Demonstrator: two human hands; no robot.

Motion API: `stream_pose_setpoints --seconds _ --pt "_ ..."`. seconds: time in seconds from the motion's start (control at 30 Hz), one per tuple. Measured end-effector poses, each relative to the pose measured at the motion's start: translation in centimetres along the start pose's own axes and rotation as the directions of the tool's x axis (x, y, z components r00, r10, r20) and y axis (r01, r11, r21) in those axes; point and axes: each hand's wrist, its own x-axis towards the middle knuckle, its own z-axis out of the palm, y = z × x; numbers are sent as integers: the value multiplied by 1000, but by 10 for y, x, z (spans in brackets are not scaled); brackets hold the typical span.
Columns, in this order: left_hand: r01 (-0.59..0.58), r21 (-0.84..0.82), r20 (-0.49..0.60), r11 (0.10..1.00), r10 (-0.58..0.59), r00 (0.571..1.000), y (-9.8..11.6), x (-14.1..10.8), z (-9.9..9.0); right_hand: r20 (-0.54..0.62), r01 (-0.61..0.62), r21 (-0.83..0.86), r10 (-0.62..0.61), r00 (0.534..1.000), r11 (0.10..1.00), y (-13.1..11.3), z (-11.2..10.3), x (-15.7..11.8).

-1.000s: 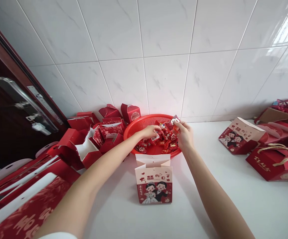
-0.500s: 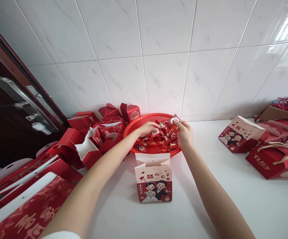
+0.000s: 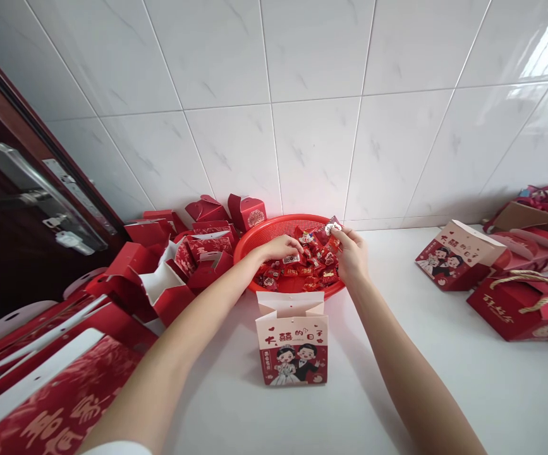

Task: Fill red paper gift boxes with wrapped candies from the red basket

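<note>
A red mesh basket (image 3: 283, 222) full of wrapped candies (image 3: 309, 268) stands against the wall. My left hand (image 3: 280, 248) is over its left side, fingers stretched and slightly apart just above a candy with a white label (image 3: 291, 258); its thumb is mostly hidden. Over the basket's right rim, my right hand (image 3: 353, 253) pinches a dark candy with a white label (image 3: 334, 225), and a red wrapper shows below it by the fingers. In front of the basket stands a red and cream gift box (image 3: 293, 351) with a cartoon couple, its top unfolded.
Many red gift boxes (image 3: 164, 284) crowd the left side, beside a door with a metal handle (image 3: 41, 189). To the right are another cartoon-couple box (image 3: 458, 253) and a red box with a rope handle (image 3: 524, 306). A tiled wall (image 3: 316, 158) backs the white tabletop (image 3: 397, 316).
My left hand has dipped slightly and its fingers have straightened; the white-labelled candy beneath them sits a little lower and further left. My right hand keeps its candy almost still.
</note>
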Motion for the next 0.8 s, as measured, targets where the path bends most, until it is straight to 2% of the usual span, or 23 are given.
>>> stream_pose_setpoints --seconds 0.3,0.4,0.47,0.5,0.57,0.6,0.63,0.7,0.8 --pt "-44 104 51 994 39 998 6 -6 2 -25 -1 -7 0 1000 1000 -1 0 -1" --pt "-98 109 74 989 90 993 19 -11 7 -49 4 2 -4 999 1000 -1 1 -2" --pt "-162 106 131 981 147 980 32 -15 17 -65 11 16 -10 998 1000 -1 2 -2" --pt "-209 114 188 971 185 965 39 -18 23 -70 15 23 -13 997 1000 -1 2 -2" --pt "-356 188 379 915 267 886 50 -22 37 -82 19 30 -16 996 999 -1 2 -3" --pt "-420 246 450 874 281 848 54 -23 44 -88 21 29 -18 996 999 -1 2 -3" --pt "-455 313 485 834 271 831 57 -24 49 -95 24 28 -21 995 999 0 2 -3" --pt "-453 423 488 785 224 844 59 -24 57 -103 26 23 -23 994 999 0 2 -2" --pt "-388 492 434 780 166 885 57 -20 61 -99 26 23 -24 995 999 0 1 -2"
